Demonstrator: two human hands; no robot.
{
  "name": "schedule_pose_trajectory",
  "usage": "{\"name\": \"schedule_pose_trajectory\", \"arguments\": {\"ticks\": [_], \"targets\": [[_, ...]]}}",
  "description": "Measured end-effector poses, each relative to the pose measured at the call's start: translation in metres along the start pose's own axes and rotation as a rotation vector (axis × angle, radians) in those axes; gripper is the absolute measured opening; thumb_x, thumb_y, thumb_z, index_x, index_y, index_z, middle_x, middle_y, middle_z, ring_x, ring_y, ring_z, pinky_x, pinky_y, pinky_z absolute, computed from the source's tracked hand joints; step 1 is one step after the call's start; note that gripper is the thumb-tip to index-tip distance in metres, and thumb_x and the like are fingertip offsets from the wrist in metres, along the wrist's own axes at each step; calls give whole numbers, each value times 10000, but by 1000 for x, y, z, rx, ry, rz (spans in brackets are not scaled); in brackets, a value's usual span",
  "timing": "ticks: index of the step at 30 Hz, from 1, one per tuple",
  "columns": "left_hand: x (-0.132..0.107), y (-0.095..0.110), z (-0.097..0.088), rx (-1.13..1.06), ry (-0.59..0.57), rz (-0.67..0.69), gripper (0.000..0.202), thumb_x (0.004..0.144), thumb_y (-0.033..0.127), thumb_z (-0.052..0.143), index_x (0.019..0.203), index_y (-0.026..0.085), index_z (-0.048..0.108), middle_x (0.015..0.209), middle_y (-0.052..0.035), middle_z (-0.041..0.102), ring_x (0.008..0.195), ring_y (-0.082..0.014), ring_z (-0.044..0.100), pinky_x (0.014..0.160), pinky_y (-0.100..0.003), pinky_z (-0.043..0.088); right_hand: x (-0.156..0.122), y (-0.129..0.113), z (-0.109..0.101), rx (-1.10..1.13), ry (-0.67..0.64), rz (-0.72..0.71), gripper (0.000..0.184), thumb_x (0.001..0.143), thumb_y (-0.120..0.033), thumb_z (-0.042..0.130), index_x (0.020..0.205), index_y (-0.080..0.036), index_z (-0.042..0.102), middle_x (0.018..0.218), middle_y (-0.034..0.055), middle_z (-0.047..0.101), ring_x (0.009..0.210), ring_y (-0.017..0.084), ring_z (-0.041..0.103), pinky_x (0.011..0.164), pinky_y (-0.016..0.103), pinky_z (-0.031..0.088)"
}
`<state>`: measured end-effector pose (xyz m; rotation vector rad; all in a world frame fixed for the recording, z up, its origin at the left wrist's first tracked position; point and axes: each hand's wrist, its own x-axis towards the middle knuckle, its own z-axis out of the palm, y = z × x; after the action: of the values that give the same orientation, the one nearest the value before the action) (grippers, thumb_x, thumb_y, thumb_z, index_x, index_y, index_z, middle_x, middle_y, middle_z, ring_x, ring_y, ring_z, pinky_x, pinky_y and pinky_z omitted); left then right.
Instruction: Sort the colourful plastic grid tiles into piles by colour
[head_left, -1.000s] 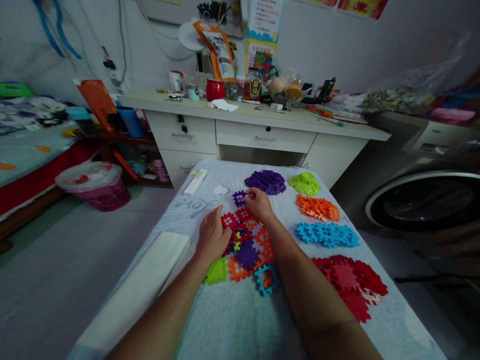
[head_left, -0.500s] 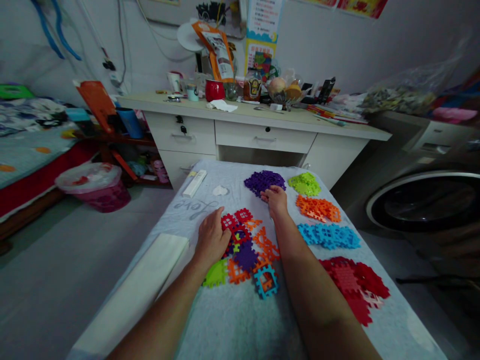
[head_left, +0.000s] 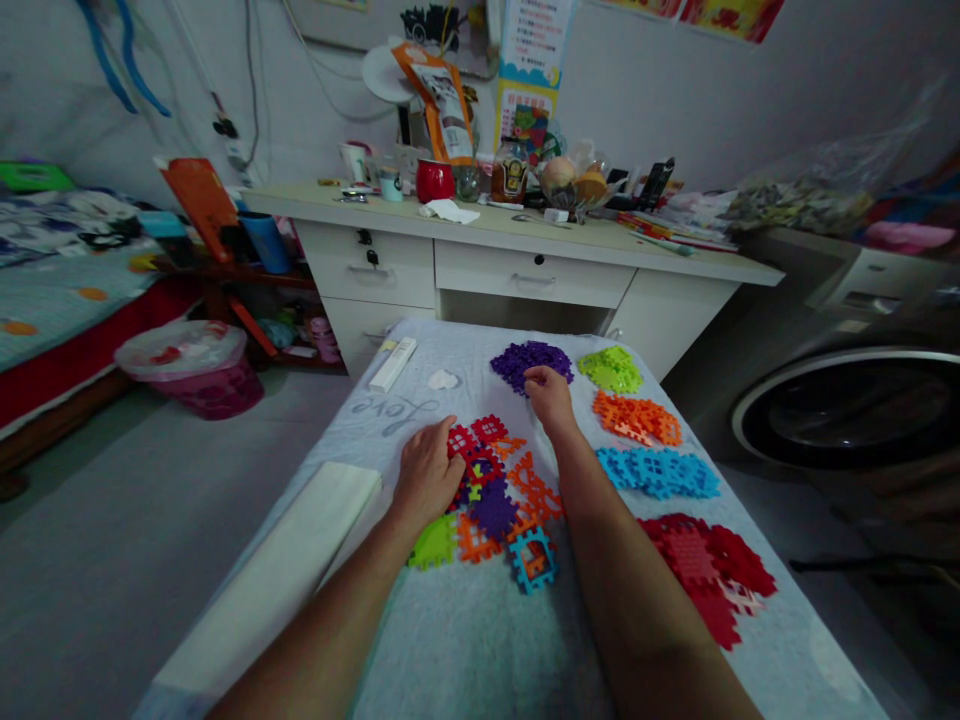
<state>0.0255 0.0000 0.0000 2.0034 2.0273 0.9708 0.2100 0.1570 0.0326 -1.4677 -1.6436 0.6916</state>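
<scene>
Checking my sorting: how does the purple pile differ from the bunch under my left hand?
The purple pile is one colour; the middle bunch mixes red, orange, purple, green and blue. The purple pile lies at the far end, touched by the right hand; the middle bunch lies nearer, the left hand resting on its left edge. Both are toothed tiles on the grey cloth.

Legible marking, one item: the word "Love" (head_left: 397, 412) in dark script on the grey cloth (head_left: 465, 640). It reads upside down from the wearer's side and lies just beyond the left hand (head_left: 427, 480), slightly to its left.

The poster (head_left: 529, 40) and the orange pouch (head_left: 442, 90), well beyond that hand, carry print too small to read.
</scene>
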Motion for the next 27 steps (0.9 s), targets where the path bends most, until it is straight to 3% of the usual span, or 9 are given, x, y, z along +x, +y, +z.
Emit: {"name": "schedule_pose_trajectory", "arguments": {"ticks": [4,8,14,19,22,27], "targets": [[0,0,-1,7,-15,13,525,811,186,461,1330,114,495,1293,-154,600,1229,-304,506,1066,-500,380,-16,-22,-1,-316,-466,-229,337,724,-213,681,1055,-149,696,1014,81,691,900,192,626,812,282,473],[0,-1,-1,11,-13,25,518,815,189,465,1324,103,503,1277,-159,608,1222,-306,509,1060,-492,384,-31,-40,1,-600,-673,-317,499,664,-330,798,1114,-148,682,1116,129,635,966,220,593,818,276,448],[0,-1,0,21,-5,41,503,814,186,464,1309,113,512,1258,-147,616,1209,-296,514,1063,-478,378,-35,-48,-2,-619,-665,-264,397,666,-279,803,1014,-140,672,985,75,645,793,147,551,662,223,386],[0,-1,0,23,-13,52,478,808,188,469,1283,170,524,1249,-118,621,1194,-286,523,1054,-474,378,-33,-56,-15,-460,-614,-244,108,704,-100,693,773,-161,638,711,-20,603,635,101,487,573,213,312],[1,0,-2,22,-22,59,448,810,198,471,1251,180,543,1234,-109,628,1173,-288,534,1042,-470,385,-35,-60,-30,-329,-594,-256,126,699,-48,628,728,-168,604,627,-49,551,590,89,472,548,204,294],[2,1,-3,23,-37,61,395,815,202,464,1193,199,579,1195,-89,646,1143,-279,551,1020,-450,396,-46,-59,-70,-235,-551,-272,86,701,-88,598,725,-170,590,595,-65,514,571,84,445,540,201,282]]}}
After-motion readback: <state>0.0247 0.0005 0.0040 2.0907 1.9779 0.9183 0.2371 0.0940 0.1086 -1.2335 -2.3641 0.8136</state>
